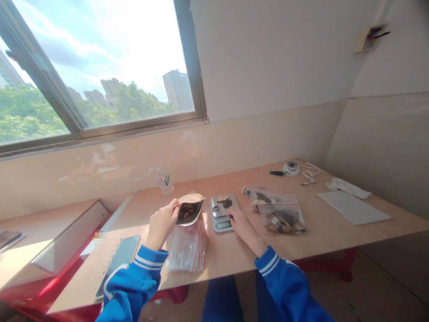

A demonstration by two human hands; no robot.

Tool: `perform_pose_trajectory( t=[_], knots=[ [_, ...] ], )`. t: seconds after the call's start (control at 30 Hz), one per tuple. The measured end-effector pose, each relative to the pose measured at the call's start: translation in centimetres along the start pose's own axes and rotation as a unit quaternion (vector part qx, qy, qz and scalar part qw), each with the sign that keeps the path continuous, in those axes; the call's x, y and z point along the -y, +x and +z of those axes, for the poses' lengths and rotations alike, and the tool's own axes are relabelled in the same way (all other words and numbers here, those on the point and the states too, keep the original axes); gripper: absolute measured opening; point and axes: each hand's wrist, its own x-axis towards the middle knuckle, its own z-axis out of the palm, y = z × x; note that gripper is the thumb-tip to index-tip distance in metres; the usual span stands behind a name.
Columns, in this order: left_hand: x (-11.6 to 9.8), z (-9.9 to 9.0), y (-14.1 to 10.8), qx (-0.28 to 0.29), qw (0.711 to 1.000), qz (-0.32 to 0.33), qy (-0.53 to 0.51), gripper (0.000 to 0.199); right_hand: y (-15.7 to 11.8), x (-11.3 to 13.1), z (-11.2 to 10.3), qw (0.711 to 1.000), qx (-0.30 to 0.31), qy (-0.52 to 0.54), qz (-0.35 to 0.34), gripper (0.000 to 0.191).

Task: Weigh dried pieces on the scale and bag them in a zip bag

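Note:
My left hand [165, 221] is closed on the rim of a brown pouch [191, 198], whose mouth faces me. Dark dried slices [187, 212] lie inside it. A small silver kitchen scale [216, 202] stands just to the right, with a few dried slices [227, 203] on its plate and a display [224, 225] at its near end. Over the scale's right near side, my right hand [240, 223] has its fingers drawn together; a small dark piece shows at the fingertips, too small to name. Clear zip bags [187, 250] lie stacked below the pouch.
Filled zip bags [284, 219] lie right of the scale. Farther back are a clear bottle [165, 182], a green-handled screwdriver [276, 172], a dome camera [291, 167] and its cable [309, 177]. White paper [353, 208] lies at right, a tablet-like slab [122, 257] at left.

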Motion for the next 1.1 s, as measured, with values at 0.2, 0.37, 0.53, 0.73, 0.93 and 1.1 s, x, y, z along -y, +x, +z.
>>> perform_pose_trajectory(
  t=[0.2,0.37,0.53,0.73,0.93,1.1],
  knots=[
    [0.2,0.1,-0.2,0.006,1.0,-0.003,0.002,0.037,0.3,-0.1,-0.7,0.998,-0.019,0.056,-0.014,0.032],
    [0.1,0.1,-0.3,0.003,1.0,0.0,-0.003,0.037,2.9,0.7,-2.7,0.993,-0.051,0.105,0.0,0.026],
    [0.0,0.3,-0.4,0.003,1.0,0.004,-0.005,0.036,6.2,0.7,-3.6,0.993,-0.056,0.104,0.01,0.022],
    [0.3,0.4,-0.5,-0.004,1.0,0.0,-0.013,0.037,4.9,-0.3,-2.4,0.992,-0.065,0.103,-0.014,0.02],
    [0.2,0.3,-0.7,0.0,1.0,0.002,-0.026,0.035,2.3,-2.6,-0.7,0.989,-0.102,0.104,0.006,0.029],
    [-0.1,0.3,-0.8,0.003,0.999,0.002,-0.032,0.035,2.2,-2.6,-1.2,0.991,-0.048,0.123,0.014,0.035]
  ],
)
